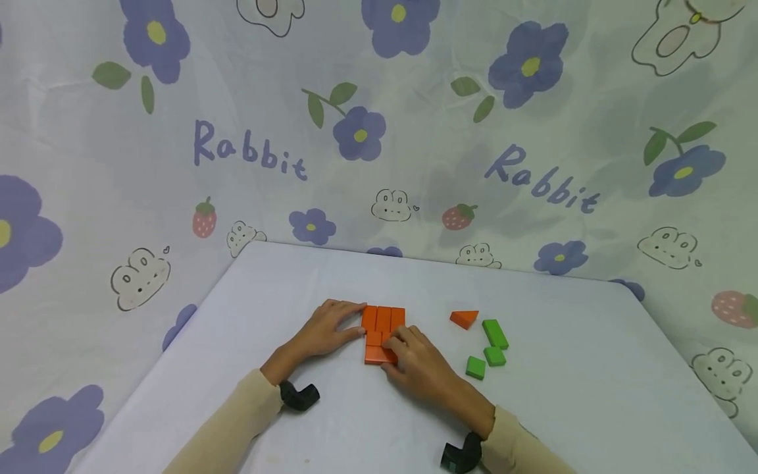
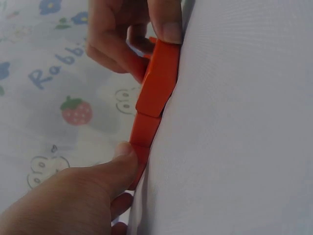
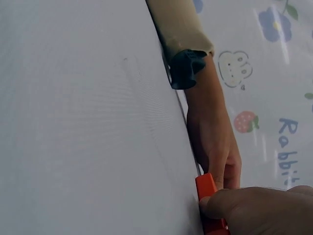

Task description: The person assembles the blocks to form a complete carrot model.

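Several rectangular orange wooden-looking blocks (image 1: 383, 319) lie on the white table (image 1: 355, 431), likely light, stiff, best held edgewise; the left hand (image 1: 324, 330) touches them, fingers extended; the right hand (image 1: 422, 363), fingers curled, apparently pinches one.

A pale cloth backdrop (image 1: 426, 155) sweeps from 9 o'clock over 12 to 3, printed with purple flowers (image 1: 400, 33), green leaves (image 1: 111, 75), strawberries (image 1: 204, 222) and outlined rabbits (image 1: 391, 207), with "Rabbit" lettering (image 1: 249, 146) at 10 o'clock and again at 2. Below it, a white tabletop (image 1: 355, 428) spreads toward 6 o'clock. The light is soft, with blurred grey shadows (image 1: 681, 99) on the cloth around 2 o'clock.
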Demonstrator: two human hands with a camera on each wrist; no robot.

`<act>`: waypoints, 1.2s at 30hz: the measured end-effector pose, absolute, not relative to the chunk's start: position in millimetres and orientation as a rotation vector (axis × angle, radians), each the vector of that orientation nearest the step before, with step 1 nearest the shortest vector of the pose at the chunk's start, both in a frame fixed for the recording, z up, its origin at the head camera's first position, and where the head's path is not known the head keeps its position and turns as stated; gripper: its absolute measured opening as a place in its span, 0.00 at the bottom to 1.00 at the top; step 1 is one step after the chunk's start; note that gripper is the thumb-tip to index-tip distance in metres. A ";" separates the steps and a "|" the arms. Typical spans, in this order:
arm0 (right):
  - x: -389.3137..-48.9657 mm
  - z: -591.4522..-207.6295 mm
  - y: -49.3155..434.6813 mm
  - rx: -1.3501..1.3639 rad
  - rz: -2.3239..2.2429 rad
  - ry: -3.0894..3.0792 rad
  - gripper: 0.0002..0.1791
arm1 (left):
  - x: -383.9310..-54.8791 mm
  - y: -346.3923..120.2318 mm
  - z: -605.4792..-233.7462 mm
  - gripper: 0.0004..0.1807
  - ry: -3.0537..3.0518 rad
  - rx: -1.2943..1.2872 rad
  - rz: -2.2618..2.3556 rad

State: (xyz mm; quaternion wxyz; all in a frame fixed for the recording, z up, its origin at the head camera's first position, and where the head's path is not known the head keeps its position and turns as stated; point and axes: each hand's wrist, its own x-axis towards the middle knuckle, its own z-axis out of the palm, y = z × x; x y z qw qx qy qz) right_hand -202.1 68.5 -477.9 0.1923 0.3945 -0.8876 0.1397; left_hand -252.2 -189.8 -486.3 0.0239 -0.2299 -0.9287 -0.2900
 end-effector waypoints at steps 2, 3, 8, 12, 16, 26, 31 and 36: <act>-202.6 -477.6 68.7 1.104 0.403 -2.493 0.17 | -253.0 -189.6 -486.1 0.32 -2.874 -0.710 -0.895; -202.9 -477.6 68.8 1.105 0.411 -2.497 0.19 | -253.2 -189.4 -485.9 0.32 -2.874 -0.710 -0.893; -202.8 -477.6 68.5 1.142 0.381 -2.503 0.26 | -252.6 -188.9 -484.9 0.32 -2.883 -0.709 -0.895; -201.5 -477.4 68.1 1.161 0.355 -2.519 0.23 | -251.4 -188.9 -485.3 0.32 -2.888 -0.699 -0.904; -200.3 -477.5 67.8 1.149 0.361 -2.568 0.22 | -250.9 -188.9 -486.8 0.32 -2.888 -0.697 -0.910; -199.8 -478.5 68.2 1.122 0.374 -2.580 0.21 | -250.8 -187.7 -485.7 0.32 -2.886 -0.697 -0.906; -200.2 -478.8 67.8 1.125 0.342 -2.558 0.22 | -251.0 -187.7 -484.5 0.32 -2.885 -0.697 -0.901; -200.7 -479.4 67.6 1.149 0.324 -2.498 0.22 | -251.3 -188.2 -484.5 0.32 -2.888 -0.693 -0.899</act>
